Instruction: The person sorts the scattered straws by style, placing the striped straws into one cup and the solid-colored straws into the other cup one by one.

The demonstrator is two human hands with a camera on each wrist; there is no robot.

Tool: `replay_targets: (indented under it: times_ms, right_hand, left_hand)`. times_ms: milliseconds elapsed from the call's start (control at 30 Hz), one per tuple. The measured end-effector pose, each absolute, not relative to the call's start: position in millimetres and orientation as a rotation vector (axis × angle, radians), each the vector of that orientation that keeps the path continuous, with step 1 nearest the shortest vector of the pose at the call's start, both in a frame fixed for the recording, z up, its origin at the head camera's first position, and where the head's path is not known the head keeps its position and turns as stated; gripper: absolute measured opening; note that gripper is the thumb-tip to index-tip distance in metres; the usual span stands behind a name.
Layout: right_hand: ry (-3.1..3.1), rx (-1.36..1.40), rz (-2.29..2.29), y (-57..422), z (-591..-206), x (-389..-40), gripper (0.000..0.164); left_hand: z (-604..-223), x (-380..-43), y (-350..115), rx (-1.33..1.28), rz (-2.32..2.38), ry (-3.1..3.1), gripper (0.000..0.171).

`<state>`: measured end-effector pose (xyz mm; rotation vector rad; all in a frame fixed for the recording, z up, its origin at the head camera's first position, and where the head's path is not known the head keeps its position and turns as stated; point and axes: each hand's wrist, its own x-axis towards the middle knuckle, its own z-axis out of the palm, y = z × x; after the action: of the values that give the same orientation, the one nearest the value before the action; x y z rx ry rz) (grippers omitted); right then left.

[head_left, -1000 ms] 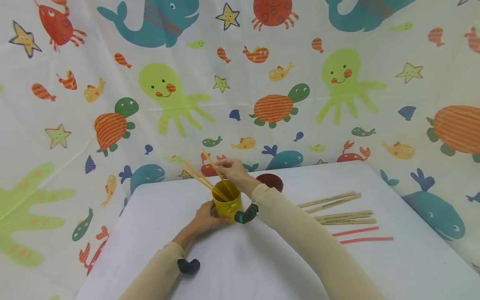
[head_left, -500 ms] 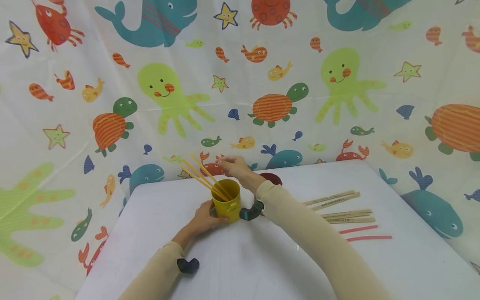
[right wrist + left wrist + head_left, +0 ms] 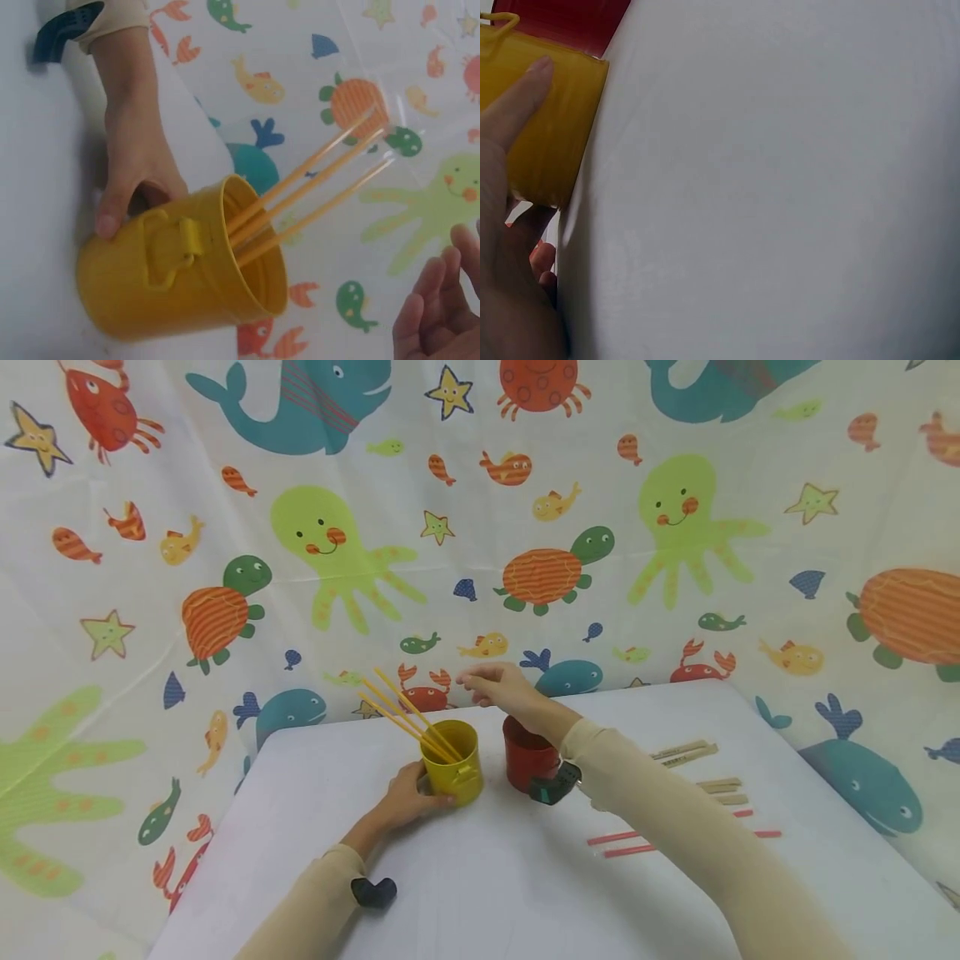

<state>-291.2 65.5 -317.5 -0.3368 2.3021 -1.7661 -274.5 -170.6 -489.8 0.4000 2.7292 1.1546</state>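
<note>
The yellow cup (image 3: 459, 782) stands upright on the white table (image 3: 465, 893), holding three orange straws (image 3: 322, 177). They slant side by side, their long axes leaning to the person's left, lower ends inside the cup and tips well above its rim. The left hand (image 3: 408, 797) grips the cup low on its left side, thumb along the front wall, so the straws rise above that hand. The right hand (image 3: 510, 689) is empty, fingers loosely bent, up and to the right of the straws and apart from them. Just right of the yellow cup stands a red cup (image 3: 519, 764); hand and wrist partly cover it, so its contents cannot be told. Red sticks (image 3: 626, 851) and tan sticks (image 3: 720, 785) lie farther right, partly behind the sleeve.
</note>
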Motion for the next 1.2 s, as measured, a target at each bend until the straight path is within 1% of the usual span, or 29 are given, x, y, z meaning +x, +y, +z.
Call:
replay_targets:
  times_ms: [200, 333, 633, 1000, 1200]
  right_hand:
    - [2.400, -0.427, -1.679, 94, -318, -281, 0.029]
    - [2.478, -0.434, -1.614, 113, -320, -275, 0.031]
    - [2.531, -0.521, -1.495, 158, -327, -258, 0.031]
    - [2.597, -0.579, -1.355, 209, -357, -238, 0.032]
    - [2.501, -0.606, -1.352, 237, -387, -221, 0.029]
  left_hand:
    - [-491, -272, -171, 0.400, 1.179, 2.710, 0.084]
    - [-491, -269, -172, 0.416, 1.201, 2.699, 0.083]
    - [-491, -270, -171, 0.404, 1.213, 2.698, 0.085]
    - [-489, -271, -171, 0.377, 1.181, 2.711, 0.091]
    - [-488, -270, -171, 0.371, 1.167, 2.711, 0.093]
